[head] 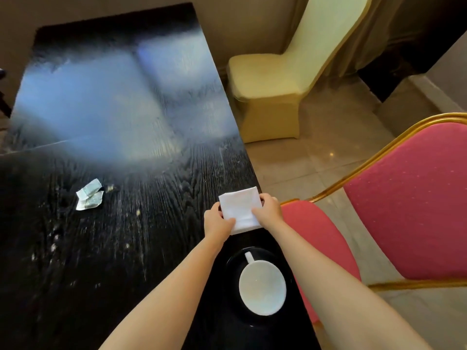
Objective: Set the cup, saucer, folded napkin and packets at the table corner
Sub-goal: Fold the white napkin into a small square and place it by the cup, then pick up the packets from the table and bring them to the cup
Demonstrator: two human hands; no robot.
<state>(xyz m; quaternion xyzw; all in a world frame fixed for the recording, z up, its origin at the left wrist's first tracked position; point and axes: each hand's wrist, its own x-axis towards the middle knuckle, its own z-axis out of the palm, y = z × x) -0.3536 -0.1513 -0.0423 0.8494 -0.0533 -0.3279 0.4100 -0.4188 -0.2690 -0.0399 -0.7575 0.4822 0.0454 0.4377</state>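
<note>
Pinching the folded napkin [240,210] from both sides, the person holds it at the right edge of the dark counter [126,248], just right of frame centre. The left hand [217,222] grips its lower-left border and the right hand [269,210] its right border, fingers of both curled onto the cloth. It cannot be told whether the napkin lies flat or hangs just above the wood.

- Napkin: white, plain, folded to a near-square, so no clear long axis. Its sides run roughly parallel to the counter's right edge, and its upper-right corner reaches that edge.
- Cup [262,287]: white, upright, on a dark saucer [232,263]. It sits directly below the napkin in the frame, between the two forearms, near but apart from the cloth. The handle points up toward the napkin.
- Packets [89,195]: two pale, crumpled ones, touching, at mid-left of the frame. They are well apart from the napkin and cup.

Judgement: cup and saucer look placed and the napkin is being settled above them. The packets lie to the left of both hands, so the left hand is the nearer one and would reach across open counter to fetch them.

Off the counter: a red chair [417,198] with a gold frame at right, and a cream-covered chair [267,92] at upper right.
</note>
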